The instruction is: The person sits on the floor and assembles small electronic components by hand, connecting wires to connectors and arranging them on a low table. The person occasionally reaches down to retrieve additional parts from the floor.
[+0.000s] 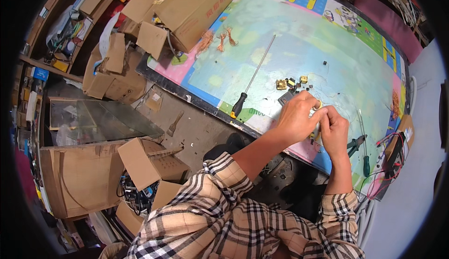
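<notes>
My left hand (299, 118) and my right hand (334, 129) meet above the table's near edge, fingertips pinched close together. A small pale-yellow rounded piece (320, 104) shows at the left fingertips; its kind is too small to tell. Thin wire strands trail over the mat beside the hands. Just beyond them lie several small yellow-and-black electronic parts (291, 82), and a dark block (285, 98) is partly hidden by my left hand. To the left rests a long screwdriver (240, 104) with a black and yellow handle.
Green-handled pliers (356, 143) and a green screwdriver (366, 163) lie right of my hands, near a black strip with red leads (395, 158). Copper wire bundles (220, 42) sit at the far left of the table (308, 39). Cardboard boxes (196, 11) crowd the left.
</notes>
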The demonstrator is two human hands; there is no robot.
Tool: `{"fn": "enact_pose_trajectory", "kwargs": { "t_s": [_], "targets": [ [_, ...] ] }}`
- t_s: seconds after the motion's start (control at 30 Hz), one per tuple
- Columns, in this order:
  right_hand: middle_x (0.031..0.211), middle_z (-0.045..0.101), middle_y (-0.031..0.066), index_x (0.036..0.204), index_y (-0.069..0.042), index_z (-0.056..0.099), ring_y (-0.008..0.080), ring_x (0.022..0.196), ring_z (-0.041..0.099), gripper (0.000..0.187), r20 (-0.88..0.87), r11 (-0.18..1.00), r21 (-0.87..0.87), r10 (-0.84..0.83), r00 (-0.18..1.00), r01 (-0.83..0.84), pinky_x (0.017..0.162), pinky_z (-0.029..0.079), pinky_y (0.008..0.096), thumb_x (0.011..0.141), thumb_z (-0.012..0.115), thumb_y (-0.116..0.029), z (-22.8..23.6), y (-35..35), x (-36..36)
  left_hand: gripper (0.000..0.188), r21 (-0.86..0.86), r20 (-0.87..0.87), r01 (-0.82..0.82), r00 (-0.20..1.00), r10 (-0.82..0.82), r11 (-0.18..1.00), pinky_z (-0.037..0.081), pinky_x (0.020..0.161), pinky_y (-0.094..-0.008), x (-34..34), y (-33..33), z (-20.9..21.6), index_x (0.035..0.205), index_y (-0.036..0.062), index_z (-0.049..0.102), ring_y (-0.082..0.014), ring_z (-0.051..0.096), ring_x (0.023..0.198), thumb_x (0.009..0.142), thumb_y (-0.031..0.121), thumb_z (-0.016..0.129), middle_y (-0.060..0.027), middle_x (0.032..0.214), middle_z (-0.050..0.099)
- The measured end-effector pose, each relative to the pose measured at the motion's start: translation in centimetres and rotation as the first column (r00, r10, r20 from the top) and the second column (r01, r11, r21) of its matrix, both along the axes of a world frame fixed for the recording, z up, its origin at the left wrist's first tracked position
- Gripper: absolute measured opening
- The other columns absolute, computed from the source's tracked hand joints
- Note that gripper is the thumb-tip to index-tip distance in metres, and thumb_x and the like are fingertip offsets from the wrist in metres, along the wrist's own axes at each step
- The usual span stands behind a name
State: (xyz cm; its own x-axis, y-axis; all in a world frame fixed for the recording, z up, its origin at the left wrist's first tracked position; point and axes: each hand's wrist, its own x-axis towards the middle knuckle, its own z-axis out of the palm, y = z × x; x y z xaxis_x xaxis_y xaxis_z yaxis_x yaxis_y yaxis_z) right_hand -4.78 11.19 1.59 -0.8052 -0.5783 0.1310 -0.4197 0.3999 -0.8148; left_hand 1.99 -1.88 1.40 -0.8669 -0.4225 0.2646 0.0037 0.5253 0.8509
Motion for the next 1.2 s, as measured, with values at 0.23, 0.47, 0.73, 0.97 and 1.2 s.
{"fn": "enact_pose_trajectory", "kwargs": {
  "t_s": [0.23, 0.47, 0.73, 0.97, 1.2],
  "targets": [
    [0.054, 0.053, 0.011, 0.096, -0.002, 0.06, 0.0212, 0.047, 0.056, 0.012, 0.034, 0.995, -0.067, 0.077, 0.996, -0.075, 0.048, 0.043, 0.0328, 0.093, 0.05, -0.008, 0.4, -1.0, 1.1, 0.01, 0.41, 0.014, -0.03, 1.0, 0.027, 0.912, 0.047, 0.069, -0.0292, 0.0, -0.8, -0.7, 0.084, -0.0026, 0.067, -0.0159, 0.058, 0.076, 0.08, 0.006, 0.07, -0.0087, 0.085, 0.062],
    [0.064, 0.062, 0.0165, 0.086, -0.005, 0.06, 0.0357, 0.059, 0.062, 0.006, -0.357, 0.995, 0.062, -0.051, 0.933, 0.078, 0.052, 0.048, 0.0428, 0.083, 0.055, -0.005, 0.5, -0.9, 0.1, 0.005, 0.292, -0.168, 0.024, 0.985, 0.026, 0.956, 0.046, 0.071, -0.0288, -0.6, -0.6, -0.3, 0.079, -0.0043, 0.066, -0.0155, 0.056, 0.078, 0.081, 0.0, 0.065, -0.0094, 0.08, 0.062],
    [0.067, 0.064, 0.0148, 0.087, -0.006, 0.061, 0.0325, 0.06, 0.064, 0.005, -0.322, 0.992, 0.043, -0.098, 0.942, 0.118, 0.054, 0.049, 0.0415, 0.085, 0.057, -0.008, 0.4, 0.5, -1.3, 0.012, 0.712, -0.02, -0.042, 0.997, 0.08, 0.701, 0.052, 0.067, -0.026, -0.8, -1.9, 0.6, 0.09, -0.0045, 0.071, -0.0136, 0.062, 0.076, 0.084, 0.006, 0.071, -0.0111, 0.094, 0.067],
    [0.072, 0.066, 0.0135, 0.089, -0.006, 0.062, 0.032, 0.063, 0.064, 0.007, -0.285, 0.99, 0.017, -0.132, 0.949, 0.143, 0.056, 0.05, 0.0398, 0.086, 0.057, -0.008, 0.9, 0.6, -1.2, 0.011, 0.879, -0.043, 0.059, 0.998, -0.046, 0.474, 0.058, 0.074, -0.0288, -0.4, -2.6, 1.1, 0.095, -0.0048, 0.066, -0.021, 0.068, 0.087, 0.088, 0.003, 0.065, -0.0184, 0.106, 0.067],
    [0.072, 0.065, 0.0113, 0.087, -0.006, 0.063, 0.0298, 0.063, 0.064, 0.007, -0.3, 0.985, -0.171, -0.056, 0.952, 0.004, 0.055, 0.049, 0.0374, 0.086, 0.058, -0.01, 0.7, 0.3, -0.9, 0.008, 0.903, -0.104, 0.164, 0.98, -0.168, 0.398, 0.059, 0.08, -0.0331, -0.3, -2.9, 0.9, 0.092, -0.0024, 0.055, -0.0266, 0.068, 0.094, 0.093, 0.005, 0.057, -0.0254, 0.112, 0.062]
  ]
}}
